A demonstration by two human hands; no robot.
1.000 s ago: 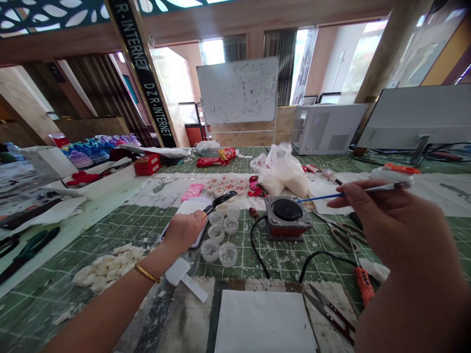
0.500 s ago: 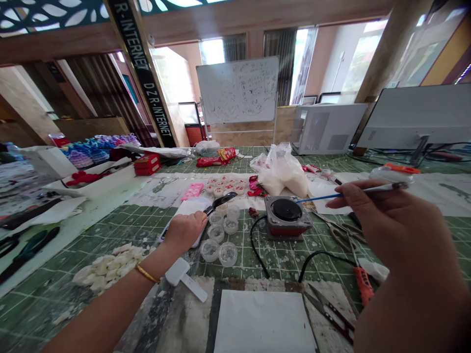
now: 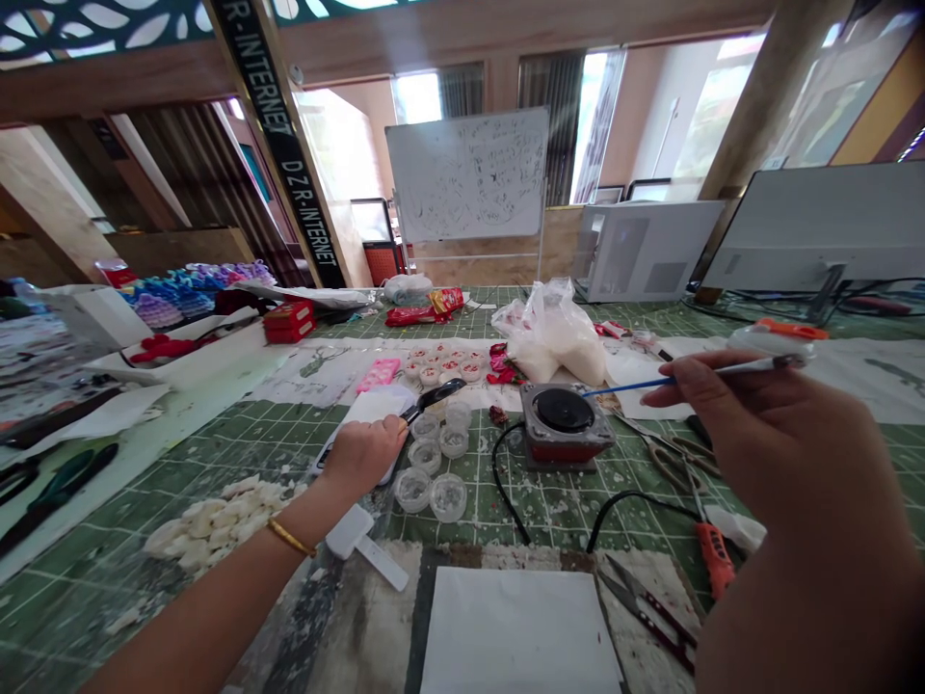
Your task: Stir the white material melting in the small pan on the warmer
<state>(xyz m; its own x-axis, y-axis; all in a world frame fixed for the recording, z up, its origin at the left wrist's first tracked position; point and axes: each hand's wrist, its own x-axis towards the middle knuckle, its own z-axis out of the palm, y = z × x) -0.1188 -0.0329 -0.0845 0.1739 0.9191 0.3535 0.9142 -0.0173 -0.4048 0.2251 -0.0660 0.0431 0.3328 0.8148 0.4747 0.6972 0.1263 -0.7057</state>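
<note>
My left hand (image 3: 367,451) is closed around the handle of a small black spoon (image 3: 439,393). The spoon's bowl hangs over the far end of several small clear round cups (image 3: 425,455), close to a white scale (image 3: 390,400) partly hidden by the hand. Between the fingers of my right hand (image 3: 773,424) is a thin blue stick (image 3: 628,388), pinched and pointing left. Its tip reaches the edge of the black round top of a small hot plate (image 3: 568,448); whether they touch I cannot tell.
White chunks (image 3: 217,525) and a white scoop (image 3: 365,547) lie at left. White paper (image 3: 516,627) is in front. Thread snips (image 3: 647,612), scissors (image 3: 672,458) and an orange-handled tool (image 3: 715,559) sit at right. Behind stand filled cups (image 3: 448,366) and a plastic bag (image 3: 556,347).
Almost nothing differs. Both hands keep their places, with the spoon and the blue stick held as before; the view has shifted very slightly.
</note>
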